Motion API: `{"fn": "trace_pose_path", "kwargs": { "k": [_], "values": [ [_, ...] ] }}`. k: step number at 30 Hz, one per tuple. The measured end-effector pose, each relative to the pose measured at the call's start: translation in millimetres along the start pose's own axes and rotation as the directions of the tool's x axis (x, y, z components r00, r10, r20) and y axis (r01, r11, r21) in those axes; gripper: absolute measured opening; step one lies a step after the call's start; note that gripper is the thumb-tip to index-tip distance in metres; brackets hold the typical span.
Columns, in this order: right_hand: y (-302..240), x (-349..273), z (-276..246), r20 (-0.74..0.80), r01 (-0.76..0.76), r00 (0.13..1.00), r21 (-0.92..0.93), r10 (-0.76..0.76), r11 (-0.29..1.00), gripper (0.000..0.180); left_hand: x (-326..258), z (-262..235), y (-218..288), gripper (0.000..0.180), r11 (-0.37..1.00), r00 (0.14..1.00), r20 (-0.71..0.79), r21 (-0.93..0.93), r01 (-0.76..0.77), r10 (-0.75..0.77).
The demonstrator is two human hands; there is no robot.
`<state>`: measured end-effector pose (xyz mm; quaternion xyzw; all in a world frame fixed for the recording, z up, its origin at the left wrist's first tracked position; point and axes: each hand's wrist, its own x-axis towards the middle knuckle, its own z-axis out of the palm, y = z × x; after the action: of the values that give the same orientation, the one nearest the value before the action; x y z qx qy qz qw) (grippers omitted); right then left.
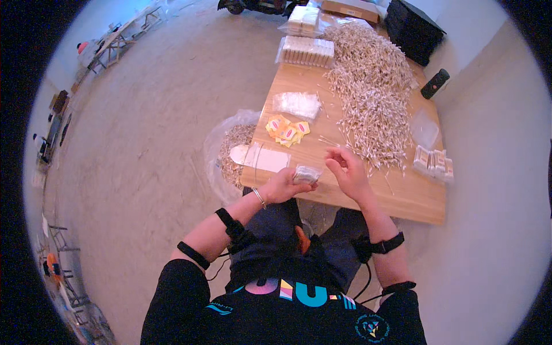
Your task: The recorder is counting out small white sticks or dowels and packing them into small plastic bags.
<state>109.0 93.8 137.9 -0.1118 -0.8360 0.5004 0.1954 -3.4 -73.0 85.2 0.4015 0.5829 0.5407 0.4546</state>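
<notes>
My left hand (280, 186) is closed on a small clear plastic bag (307, 174) with pale contents, at the table's near edge. To its right, my right hand (351, 173) hovers over the tabletop with fingers bent and thumb apart; I see nothing between them. Beyond it spreads a large heap of cotton swabs (374, 103), with a few loose ones straying toward my hands. Left of the heap lie yellow and white cards (287, 131) and a stack of clear bags (297, 104). A white flat piece (261, 157) rests just behind my left hand.
Filled swab packs (434, 163) sit at the table's right edge, near a clear plastic lid or tray (424, 127) and a black cylinder (435, 84). Bundled packs (305, 52) and a black crate (413, 31) are at the far end. A swab-filled plastic sack (233, 150) stands left of the table.
</notes>
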Motion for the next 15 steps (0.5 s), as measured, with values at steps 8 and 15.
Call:
{"fn": "trace_pose_path", "kwargs": {
  "k": [8, 15],
  "values": [
    [0, 7, 4, 0.185, -0.13, 0.971, -0.119, 0.15, 0.984, 0.02, 1, 2, 6, 0.023, 0.998, 0.997, 0.064, 0.056, -0.039, 0.036],
    [6, 6, 10, 0.063, -0.127, 0.99, 0.002, 0.127, 0.992, 0.016, 9, 4, -1, 0.025, 0.994, 0.996, 0.006, 0.073, -0.084, 0.084]
  ]
}}
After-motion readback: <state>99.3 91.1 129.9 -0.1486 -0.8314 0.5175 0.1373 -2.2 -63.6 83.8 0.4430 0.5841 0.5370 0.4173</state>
